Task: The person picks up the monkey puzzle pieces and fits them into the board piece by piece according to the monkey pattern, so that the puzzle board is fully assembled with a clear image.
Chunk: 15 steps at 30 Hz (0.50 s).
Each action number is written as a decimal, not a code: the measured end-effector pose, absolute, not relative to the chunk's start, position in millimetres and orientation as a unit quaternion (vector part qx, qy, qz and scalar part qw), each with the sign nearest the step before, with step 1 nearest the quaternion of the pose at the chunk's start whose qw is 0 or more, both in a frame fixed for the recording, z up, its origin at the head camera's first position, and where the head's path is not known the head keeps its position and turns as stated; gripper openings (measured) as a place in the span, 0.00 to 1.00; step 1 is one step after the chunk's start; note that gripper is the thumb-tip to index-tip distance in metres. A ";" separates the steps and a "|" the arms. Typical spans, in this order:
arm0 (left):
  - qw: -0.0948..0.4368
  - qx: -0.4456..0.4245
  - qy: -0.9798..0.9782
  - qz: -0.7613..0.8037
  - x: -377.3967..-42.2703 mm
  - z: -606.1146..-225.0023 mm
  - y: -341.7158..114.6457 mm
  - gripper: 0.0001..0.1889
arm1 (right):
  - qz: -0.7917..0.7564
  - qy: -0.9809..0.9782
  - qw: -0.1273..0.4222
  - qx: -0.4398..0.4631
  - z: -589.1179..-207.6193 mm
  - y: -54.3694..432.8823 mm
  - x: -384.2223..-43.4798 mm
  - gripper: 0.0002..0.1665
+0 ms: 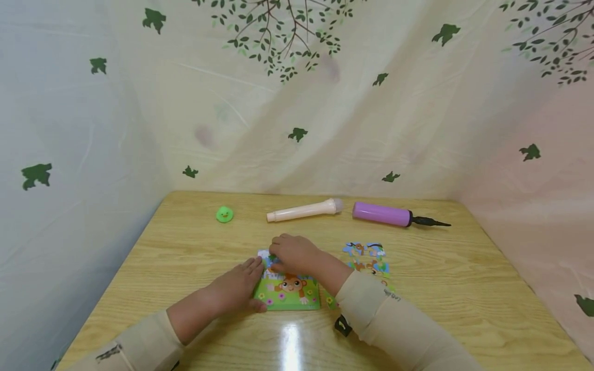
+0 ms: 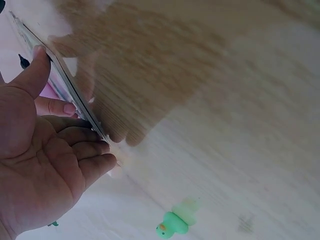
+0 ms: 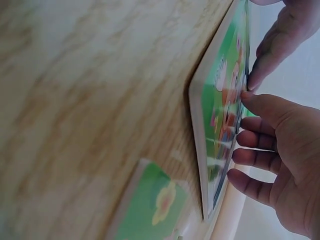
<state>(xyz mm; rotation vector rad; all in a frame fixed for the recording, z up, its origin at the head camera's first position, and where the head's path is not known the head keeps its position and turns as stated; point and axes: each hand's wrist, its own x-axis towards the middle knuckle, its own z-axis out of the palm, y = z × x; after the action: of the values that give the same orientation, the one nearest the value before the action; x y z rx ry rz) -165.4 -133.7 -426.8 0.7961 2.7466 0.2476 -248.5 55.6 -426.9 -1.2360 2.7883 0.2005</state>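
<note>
A jigsaw board [image 1: 287, 303] with a monkey picture lies flat on the wooden table. Along its left edge rests my left hand [image 1: 234, 288], fingers at the upper left and thumb by the lower left corner. My right hand [image 1: 297, 255] reaches over the upper left part, fingertips touching the picture. In the right wrist view, the thumb and fairly straight fingers of the right hand [image 3: 295, 160] meet the board [image 3: 212, 120]; whether a piece lies under them is hidden. Loose jigsaw pieces [image 1: 364, 250] lie to the right, partly behind the right forearm.
Toward the back of the table are a green duck toy [image 1: 225, 214], a pale microphone-shaped toy [image 1: 303, 210] and a purple hand pump [image 1: 382, 214] with a black nozzle. A black object [image 1: 343, 325] shows beside the right sleeve. Printed cloth hangs behind the table [image 1: 185, 232].
</note>
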 end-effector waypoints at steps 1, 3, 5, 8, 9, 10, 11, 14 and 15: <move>0.133 0.275 0.948 0.083 -165.3 -427.0 -133.7 0.52 | 0.066 0.912 0.043 -0.403 -427.3 55.2 -248.7 0.23; 0.130 0.277 0.949 0.078 -164.9 -427.3 -133.6 0.52 | 0.065 0.913 0.043 -0.401 -428.3 54.5 -248.9 0.23; 0.127 0.280 0.948 0.076 -164.6 -427.3 -133.5 0.52 | 0.062 0.914 0.043 -0.398 -429.4 53.9 -249.0 0.22; 0.128 0.283 0.948 0.073 -164.5 -427.3 -133.0 0.51 | 0.059 0.915 0.044 -0.396 -430.3 53.2 -248.9 0.20; 0.129 0.283 0.948 0.071 -164.5 -426.9 -132.7 0.51 | 0.058 0.916 0.043 -0.396 -430.5 53.1 -248.8 0.20; 0.129 0.283 0.948 0.071 -164.6 -426.6 -132.4 0.51 | 0.057 0.915 0.042 -0.396 -430.4 53.2 -248.5 0.20; 0.128 0.283 0.948 0.069 -164.7 -426.3 -132.1 0.51 | 0.056 0.915 0.042 -0.396 -430.5 53.4 -248.2 0.20; 0.124 0.283 0.949 0.061 -165.2 -425.8 -131.1 0.51 | 0.051 0.916 0.042 -0.395 -429.3 55.0 -247.0 0.21; 0.122 0.282 0.950 0.059 -165.4 -425.6 -130.7 0.51 | 0.049 0.916 0.042 -0.395 -428.8 55.7 -246.5 0.21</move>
<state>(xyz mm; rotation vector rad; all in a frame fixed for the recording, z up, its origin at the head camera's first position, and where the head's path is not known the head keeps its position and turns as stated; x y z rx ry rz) -165.4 -130.7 -425.6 0.8243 2.7721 0.1709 -246.5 55.7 -428.8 -1.2080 2.8045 0.1510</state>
